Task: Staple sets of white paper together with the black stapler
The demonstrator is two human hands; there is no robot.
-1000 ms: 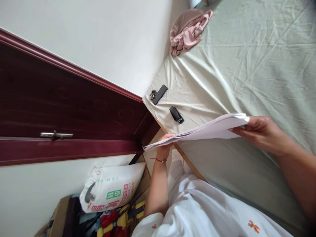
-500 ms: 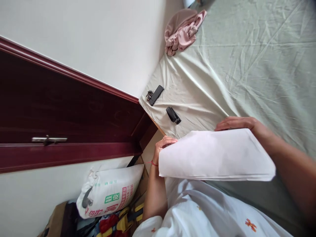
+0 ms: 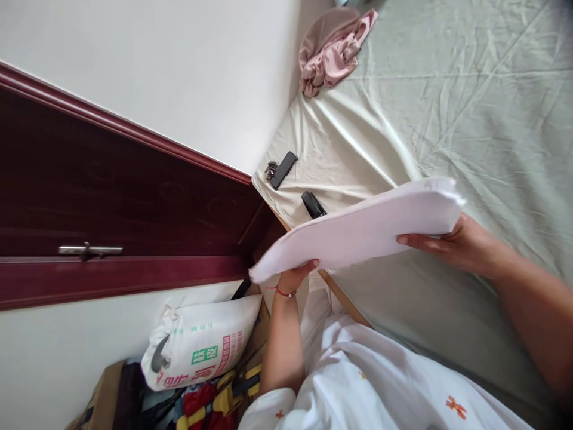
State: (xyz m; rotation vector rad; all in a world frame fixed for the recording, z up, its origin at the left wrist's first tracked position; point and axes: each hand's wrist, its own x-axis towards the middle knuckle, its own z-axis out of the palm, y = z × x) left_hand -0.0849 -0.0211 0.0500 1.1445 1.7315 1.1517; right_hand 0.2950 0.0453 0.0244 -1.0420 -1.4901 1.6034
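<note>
A stack of white paper is held up in front of me, tilted and slightly bent, its far edges somewhat uneven. My left hand grips the near edge toward the left end, thumb on top and fingers hidden behind the sheets. At the right end my right hand clasps the same stack, its thumb lying along the near edge. Just past the paper, a black stapler rests on the pale green sheet, partly covered by the stack.
Beyond the stapler lie a black box-like item and a small pile of metal pieces. Pink cloth is bunched against the wall. A dark red wooden door and a white printed sack are on the left.
The paper stack has swung up and away from my body, now tilted and partly over the stapler. Both thumbs now show on its near side.
</note>
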